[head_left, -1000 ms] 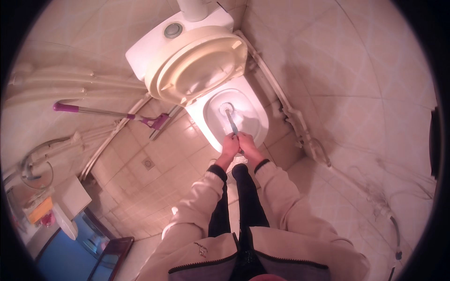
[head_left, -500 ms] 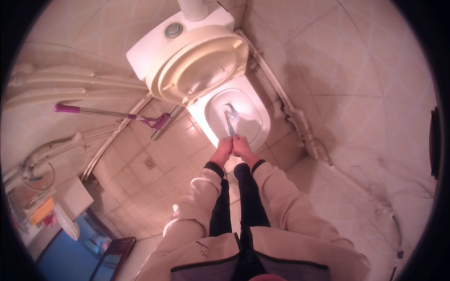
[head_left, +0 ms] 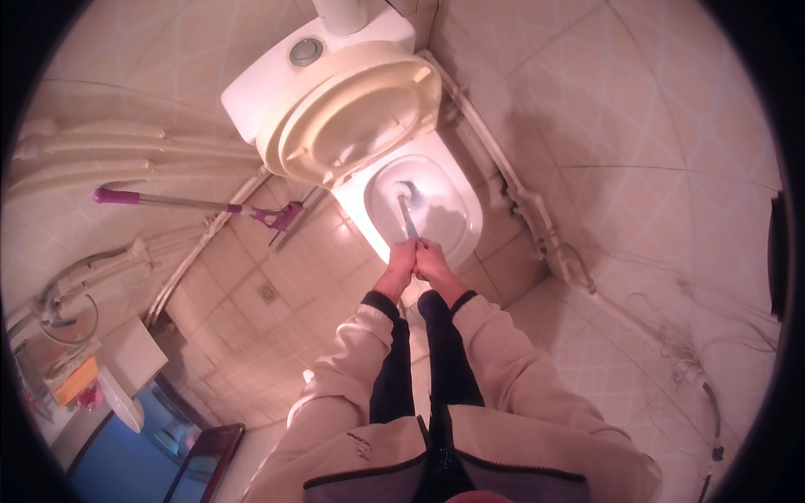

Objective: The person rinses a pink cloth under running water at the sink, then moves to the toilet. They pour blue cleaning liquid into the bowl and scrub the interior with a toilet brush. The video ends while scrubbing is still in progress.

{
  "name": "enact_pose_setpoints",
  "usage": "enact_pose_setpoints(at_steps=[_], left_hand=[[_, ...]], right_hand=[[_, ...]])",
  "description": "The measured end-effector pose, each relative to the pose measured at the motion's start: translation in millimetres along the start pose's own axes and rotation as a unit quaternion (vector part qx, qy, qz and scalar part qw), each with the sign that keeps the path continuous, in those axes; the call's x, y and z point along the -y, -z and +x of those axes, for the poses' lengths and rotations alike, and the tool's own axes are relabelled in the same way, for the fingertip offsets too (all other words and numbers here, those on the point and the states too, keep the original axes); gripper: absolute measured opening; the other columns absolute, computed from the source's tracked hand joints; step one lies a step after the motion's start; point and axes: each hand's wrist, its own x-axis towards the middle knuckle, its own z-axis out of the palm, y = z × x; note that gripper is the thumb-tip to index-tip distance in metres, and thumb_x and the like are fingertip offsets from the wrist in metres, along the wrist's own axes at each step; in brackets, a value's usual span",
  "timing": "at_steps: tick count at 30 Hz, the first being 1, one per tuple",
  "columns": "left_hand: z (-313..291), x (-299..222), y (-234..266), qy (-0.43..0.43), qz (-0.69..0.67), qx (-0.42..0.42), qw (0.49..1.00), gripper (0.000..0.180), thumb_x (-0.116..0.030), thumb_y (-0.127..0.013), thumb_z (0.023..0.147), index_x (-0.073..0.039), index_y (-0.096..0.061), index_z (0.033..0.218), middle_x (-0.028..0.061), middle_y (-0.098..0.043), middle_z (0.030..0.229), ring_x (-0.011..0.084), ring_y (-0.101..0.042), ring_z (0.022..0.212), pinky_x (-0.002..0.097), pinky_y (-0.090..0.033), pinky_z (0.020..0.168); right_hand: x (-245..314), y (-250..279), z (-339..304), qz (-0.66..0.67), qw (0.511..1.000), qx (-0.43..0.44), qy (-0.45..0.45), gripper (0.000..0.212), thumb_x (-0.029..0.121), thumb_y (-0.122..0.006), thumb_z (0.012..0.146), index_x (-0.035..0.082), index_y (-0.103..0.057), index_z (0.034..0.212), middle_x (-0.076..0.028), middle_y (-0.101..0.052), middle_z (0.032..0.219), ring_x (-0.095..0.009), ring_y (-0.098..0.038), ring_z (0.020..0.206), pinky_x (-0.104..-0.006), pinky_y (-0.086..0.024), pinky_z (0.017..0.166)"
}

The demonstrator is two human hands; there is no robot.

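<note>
Both hands close around the handle of a toilet brush [head_left: 407, 218], side by side over the front rim of the toilet bowl [head_left: 467, 194]. My left hand [head_left: 401, 258] and my right hand [head_left: 431, 260] touch each other, their fingers wrapped on the handle. The grey handle slants away from me, its pale head down inside the white bowl. The brush head is blurred and hard to make out against the bowl wall. The cream seat and lid [head_left: 352, 117] stand raised, leaning back on the tank [head_left: 251, 92].
A purple-handled squeegee mop [head_left: 193, 204] leans at the left beside wall pipes [head_left: 92, 142]. Another pipe [head_left: 482, 126] runs along the right wall. A small drain [head_left: 267, 292] lies in the tiled floor. A white basin [head_left: 122, 402] and a blue doorway area are at the lower left.
The brush has shifted slightly within the bowl, its head a little to the left. Both hands keep their hold, and the whole view has moved only a little.
</note>
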Motion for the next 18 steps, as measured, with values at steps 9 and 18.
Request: enact_pose_setpoints(at_steps=[9, 18], left_hand=[[-20, 29, 14, 0.008, -0.090, 0.010, 0.996, 0.024, -0.020, -0.054, 0.096, 0.002, -0.062, 0.097, 0.0066, -0.063, 0.082, 0.0165, -0.060, 0.069, 0.0281, -0.048, 0.061], [-61, 53, -15, -0.017, -0.076, -0.044, 0.996, 0.031, -0.026, -0.057, 0.093, 0.005, -0.062, 0.099, 0.0051, -0.061, 0.078, 0.0149, -0.057, 0.062, 0.0271, -0.045, 0.053]], right_hand=[[-21, 0, -16, -0.166, 0.977, -0.026, 0.134, 0.031, 0.023, -0.043, 0.095, -0.002, -0.058, 0.106, -0.029, -0.065, 0.093, -0.045, -0.063, 0.091, -0.0492, -0.050, 0.076], [-17, 41, -67, -0.203, 0.970, 0.076, 0.112, 0.029, 0.023, -0.041, 0.098, 0.001, -0.056, 0.111, -0.025, -0.065, 0.082, -0.039, -0.067, 0.077, -0.0464, -0.052, 0.070]])
